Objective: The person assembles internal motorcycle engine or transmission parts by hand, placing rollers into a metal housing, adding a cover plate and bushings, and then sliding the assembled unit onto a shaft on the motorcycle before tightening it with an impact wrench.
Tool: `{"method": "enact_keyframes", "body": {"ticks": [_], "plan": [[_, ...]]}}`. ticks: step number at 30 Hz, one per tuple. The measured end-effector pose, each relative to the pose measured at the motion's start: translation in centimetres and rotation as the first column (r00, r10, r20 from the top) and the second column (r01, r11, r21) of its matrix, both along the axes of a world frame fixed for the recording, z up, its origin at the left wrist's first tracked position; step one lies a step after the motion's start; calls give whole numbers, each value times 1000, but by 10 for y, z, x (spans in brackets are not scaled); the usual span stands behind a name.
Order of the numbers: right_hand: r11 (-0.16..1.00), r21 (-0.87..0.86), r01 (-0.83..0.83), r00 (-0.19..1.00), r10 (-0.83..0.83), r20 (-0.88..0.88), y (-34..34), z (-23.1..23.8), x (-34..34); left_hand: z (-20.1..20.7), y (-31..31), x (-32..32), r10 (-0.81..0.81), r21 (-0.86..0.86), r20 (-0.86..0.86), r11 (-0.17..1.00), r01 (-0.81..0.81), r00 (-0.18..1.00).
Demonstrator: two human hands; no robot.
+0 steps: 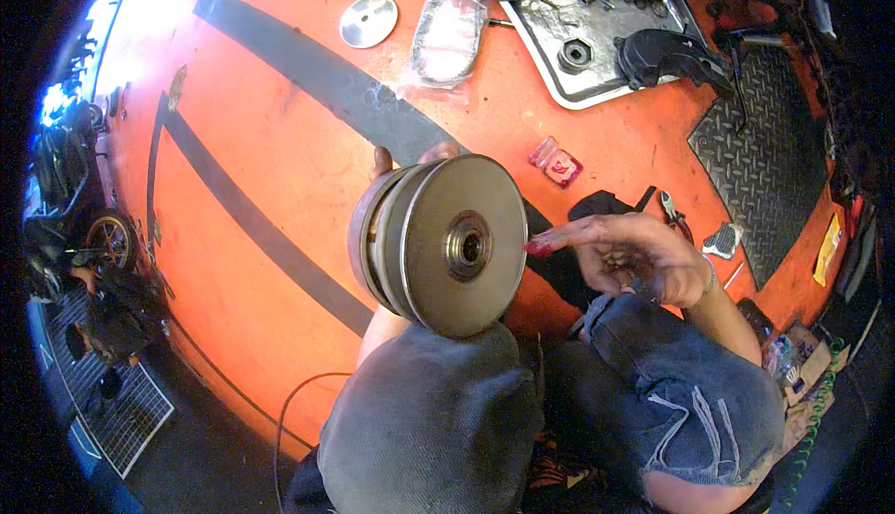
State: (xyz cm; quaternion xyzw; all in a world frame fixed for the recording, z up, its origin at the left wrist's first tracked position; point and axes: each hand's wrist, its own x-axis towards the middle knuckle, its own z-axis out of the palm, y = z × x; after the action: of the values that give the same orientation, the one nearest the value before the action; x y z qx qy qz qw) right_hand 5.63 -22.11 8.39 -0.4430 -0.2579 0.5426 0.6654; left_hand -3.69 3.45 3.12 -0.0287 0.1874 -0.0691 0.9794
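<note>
A scooter's rear clutch pulley [499, 253], round, grey and metallic with a bored hub at its centre, is held up above my left knee. My left hand [438, 151] grips it from behind, with only some fingertips showing past its upper edge. My right hand [643, 251] is just to the right of the pulley, its index finger stretched toward the rim and the others loosely curled. Red grease coats that fingertip, close to the disc; whether it touches, I cannot tell. An opened small packet [557, 162] smeared with red grease lies on the orange floor beyond.
A metal tray [597, 48] at the far right holds a nut-like part and a black cover [673, 59]. A metal disc [368, 21] and a plastic-wrapped belt [449, 29] lie farther off. Pliers [675, 216] rest near my right hand, beside a black treaded mat [766, 155].
</note>
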Motion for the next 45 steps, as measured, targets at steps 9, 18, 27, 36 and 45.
{"method": "enact_keyframes", "body": {"ticks": [9, 18, 27, 36, 45], "plan": [[986, 38, -161, 974, 153, 168, 27, 6, -6, 2, -4, 4, -32, 168, -50, 985, 40, 998], [954, -197, -227, 828, 296, 477, 34, 29, -10, 1, -2, 6, -90, 271, 55, 960, 71, 994], [926, -354, -131, 525, 368, 768, 34, 51, -12, 2, -6, 7, -94, 265, 50, 961, 77, 994], [956, -283, -77, 513, 281, 811, 22, 42, -14, -2, -12, 10, -87, 269, 23, 960, 77, 996], [965, -258, -41, 554, 237, 798, 17, 38, -14, -11, -12, 14, -61, 305, 5, 951, 57, 998]]}}
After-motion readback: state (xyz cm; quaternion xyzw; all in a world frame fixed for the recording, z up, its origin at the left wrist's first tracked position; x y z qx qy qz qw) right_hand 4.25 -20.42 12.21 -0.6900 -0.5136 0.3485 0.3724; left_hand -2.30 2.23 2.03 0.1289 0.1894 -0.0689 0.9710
